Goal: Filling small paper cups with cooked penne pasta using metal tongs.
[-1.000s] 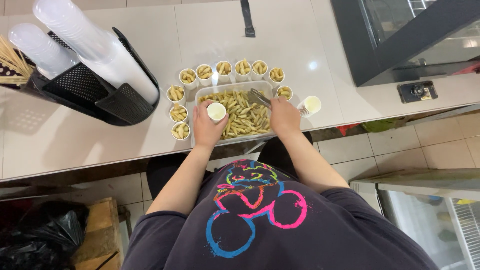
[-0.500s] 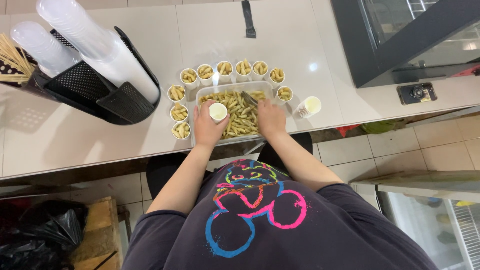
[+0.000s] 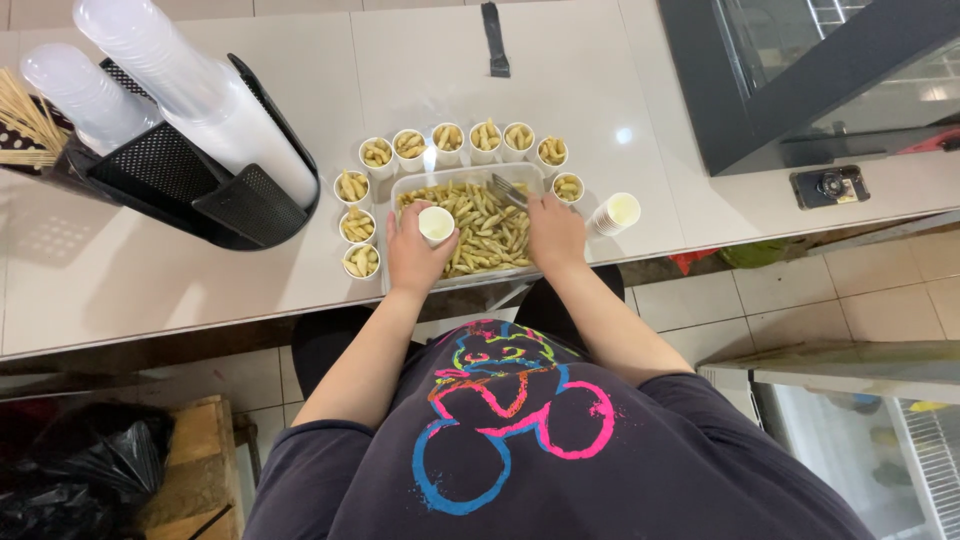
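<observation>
A clear rectangular tray (image 3: 396, 186) full of pasta pieces sits on the pale counter. My left hand (image 3: 415, 252) holds a small empty white paper cup (image 3: 436, 223) over the tray's left side. My right hand (image 3: 556, 230) grips a metal fork (image 3: 510, 190) whose tines rest in the pasta at the tray's far right corner. Several small cups filled with pasta (image 3: 448, 137) ring the tray along its far side and left side.
A stack of empty white cups (image 3: 615, 212) lies right of the tray. A black mesh holder (image 3: 190, 180) with long stacks of clear lids (image 3: 190, 85) and wooden skewers (image 3: 25, 125) stands at left. A dark display case (image 3: 800, 70) is at right.
My right hand with the fork has shifted left along the tray, then back toward its right side. My left hand has kept the empty cup over the pasta.
</observation>
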